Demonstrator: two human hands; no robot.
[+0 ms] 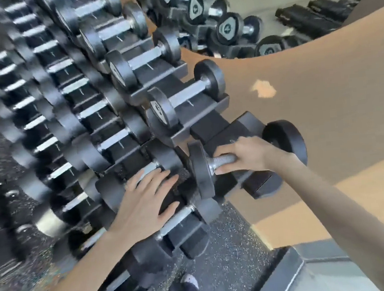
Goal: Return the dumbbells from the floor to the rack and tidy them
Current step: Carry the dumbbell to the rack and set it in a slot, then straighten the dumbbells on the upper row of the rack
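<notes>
The dumbbell (200,168) is at centre-right of the frame, at the right end of the middle row of the rack (206,111), over the last black cradle (262,183). The right hand (250,153) holds it by the knurled handle, with the fingers wrapped around the steel. The left hand (142,204) lies flat on the neighbouring racked dumbbell (166,157), its fingers straight and a little apart. I judge the step in hand is the placing. I cannot tell if both heads rest in the cradle. The next move calls for seating both heads without knocking the neighbour, then releasing the handle and aligning it with the others.
</notes>
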